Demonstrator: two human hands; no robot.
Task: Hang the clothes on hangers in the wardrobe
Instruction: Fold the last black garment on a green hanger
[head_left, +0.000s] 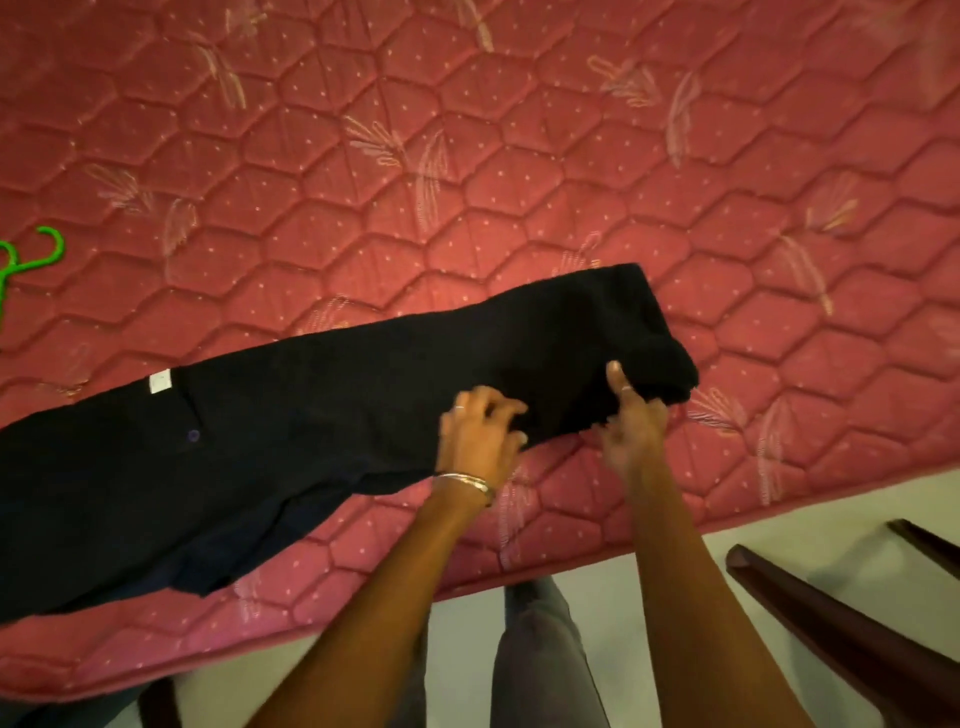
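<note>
Dark trousers (311, 415) are laid lengthwise across the red quilted mattress (519, 156). Their folded end is pinched by the right hand (631, 415), thumb on top; the left hand (480, 436) rests beside it, fingers (506, 410) curled onto the cloth. Green hangers (31, 260) lie well apart.

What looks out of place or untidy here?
Not much. The dark garment lies slantwise on the mattress, its lower-left part drooping over the edge. The green hangers sit apart at the far left, barely in view. Both hands grip the garment's right end.
</note>
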